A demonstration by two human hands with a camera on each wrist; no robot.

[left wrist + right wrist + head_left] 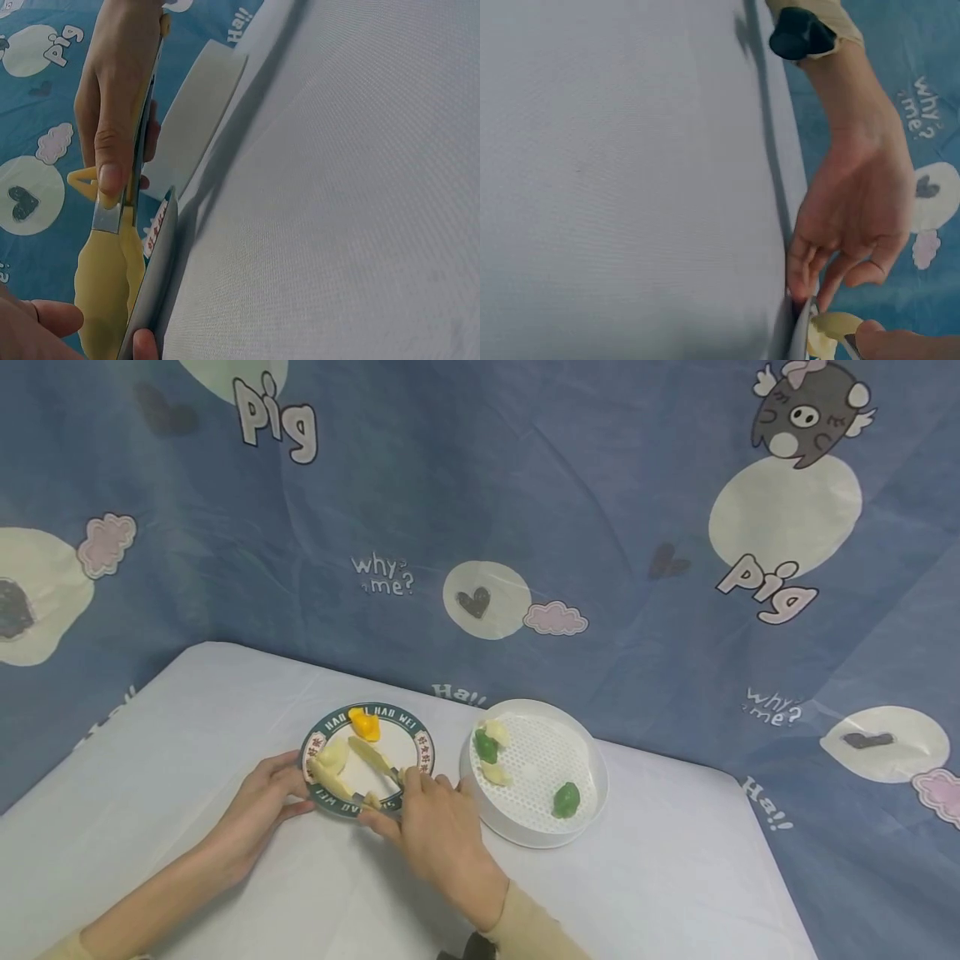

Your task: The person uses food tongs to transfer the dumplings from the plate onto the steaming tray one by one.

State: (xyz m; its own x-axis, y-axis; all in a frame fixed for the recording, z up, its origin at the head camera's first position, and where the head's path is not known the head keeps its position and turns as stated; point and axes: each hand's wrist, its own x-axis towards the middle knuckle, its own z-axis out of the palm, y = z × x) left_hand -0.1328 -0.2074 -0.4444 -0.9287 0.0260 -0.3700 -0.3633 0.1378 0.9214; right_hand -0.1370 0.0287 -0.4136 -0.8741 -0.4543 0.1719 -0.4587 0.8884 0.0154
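Note:
In the head view my left hand (262, 802) grips the left rim of a round plate (426, 752) with a green patterned border. The left wrist view shows a finger (145, 345) of it under the plate's edge. My right hand (442, 831) holds yellow-tipped tongs (372, 755) over the plate, their arms spread apart. A pale yellow dumpling-like piece (334, 753) lies between the tong tips, close to the left one; whether they touch it I cannot tell. An orange-yellow piece (365, 725) sits at the plate's far side.
Right of the plate stands a round white steamer basket (540, 837) with a perforated base. In it lie green pieces (566, 800) and pale pieces (495, 773). A white cloth (660, 877) covers the table; a blue printed curtain (637, 668) hangs behind.

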